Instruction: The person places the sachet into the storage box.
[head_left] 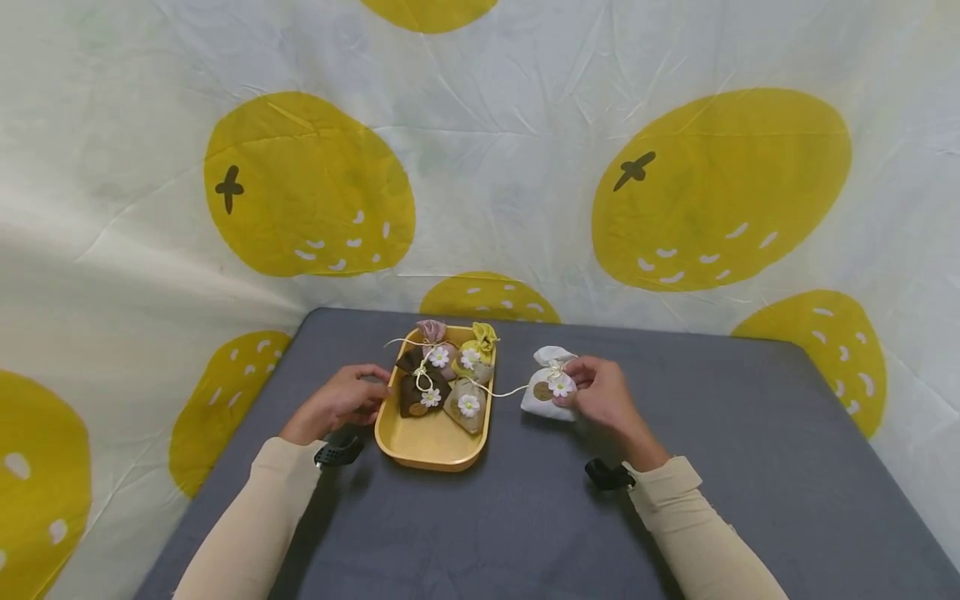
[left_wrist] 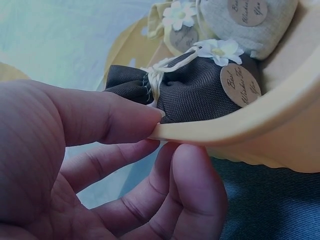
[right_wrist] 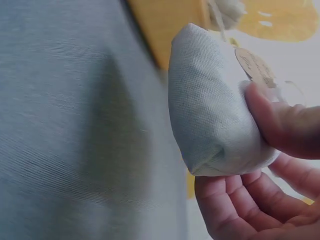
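Observation:
My left hand pinches the left rim of a yellow tray; in the left wrist view the thumb lies over the rim and the fingers are below. Inside the tray are a dark brown drawstring pouch, a beige pouch, a pink pouch and a yellow pouch, each with a white flower. To the right of the tray, my right hand holds a white drawstring pouch between thumb and fingers. Its round brown label shows in the right wrist view.
A dark grey cloth covers the table. Behind it hangs a white curtain printed with large yellow fruit. A pale cord runs from the tray's pouches toward the white pouch.

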